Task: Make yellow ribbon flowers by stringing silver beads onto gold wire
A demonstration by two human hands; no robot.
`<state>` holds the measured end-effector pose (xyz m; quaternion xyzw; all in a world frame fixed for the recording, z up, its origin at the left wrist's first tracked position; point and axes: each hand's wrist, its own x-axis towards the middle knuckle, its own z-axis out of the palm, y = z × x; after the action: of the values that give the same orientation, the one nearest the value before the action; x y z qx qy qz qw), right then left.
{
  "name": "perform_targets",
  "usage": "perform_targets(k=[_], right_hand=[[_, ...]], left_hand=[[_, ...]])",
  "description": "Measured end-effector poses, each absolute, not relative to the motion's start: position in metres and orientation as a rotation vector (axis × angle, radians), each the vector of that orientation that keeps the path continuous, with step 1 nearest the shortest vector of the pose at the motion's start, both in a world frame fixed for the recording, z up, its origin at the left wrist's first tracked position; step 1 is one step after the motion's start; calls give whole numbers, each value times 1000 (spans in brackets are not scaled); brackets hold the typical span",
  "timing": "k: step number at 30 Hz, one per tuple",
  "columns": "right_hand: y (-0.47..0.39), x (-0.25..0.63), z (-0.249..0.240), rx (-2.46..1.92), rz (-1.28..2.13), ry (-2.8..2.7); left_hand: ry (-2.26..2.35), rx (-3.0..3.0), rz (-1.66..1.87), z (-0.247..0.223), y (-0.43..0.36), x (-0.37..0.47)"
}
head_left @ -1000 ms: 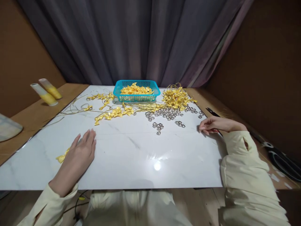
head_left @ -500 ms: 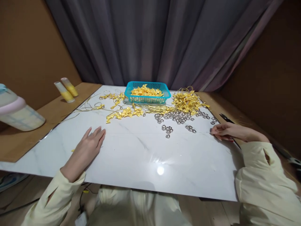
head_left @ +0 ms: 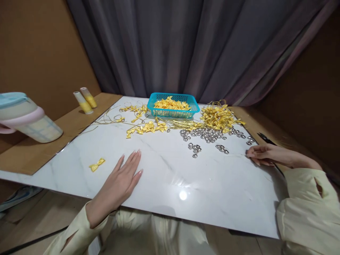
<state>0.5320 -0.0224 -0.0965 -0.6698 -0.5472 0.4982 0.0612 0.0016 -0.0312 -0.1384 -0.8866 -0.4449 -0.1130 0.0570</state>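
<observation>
My left hand (head_left: 120,182) lies palm down on the white marbled board, fingers stretched and nothing in them. To its left a single yellow ribbon bow (head_left: 97,165) rests on the board, apart from the hand. At the board's right edge my right hand (head_left: 261,155) is closed, thumb and fingertips together. A faint thin line runs left from those fingertips, but what they pinch is too small to make out. Silver oval beads (head_left: 208,134) are spread in loose groups to the left of and beyond my right hand. Black-tipped pliers or scissors (head_left: 265,139) lie just behind it.
A blue basket (head_left: 173,114) of yellow bows stands at the back. Right of it sits a heap of bows on gold cord (head_left: 219,117); more strung bows (head_left: 147,128) lie left. A tumbler (head_left: 39,124) and two yellow thread spools (head_left: 84,104) stand at the left.
My left hand has slid right and nearer to me, uncovering the yellow bow. My right hand stays closed at the right edge. The view has swung slightly left.
</observation>
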Motion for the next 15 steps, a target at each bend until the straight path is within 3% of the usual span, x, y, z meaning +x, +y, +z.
perform_targets(k=[15], right_hand=[[-22,520,-88,-2018,1538,-1745]], left_hand=[[-1622,-2440,-300,-135,-24,-12]])
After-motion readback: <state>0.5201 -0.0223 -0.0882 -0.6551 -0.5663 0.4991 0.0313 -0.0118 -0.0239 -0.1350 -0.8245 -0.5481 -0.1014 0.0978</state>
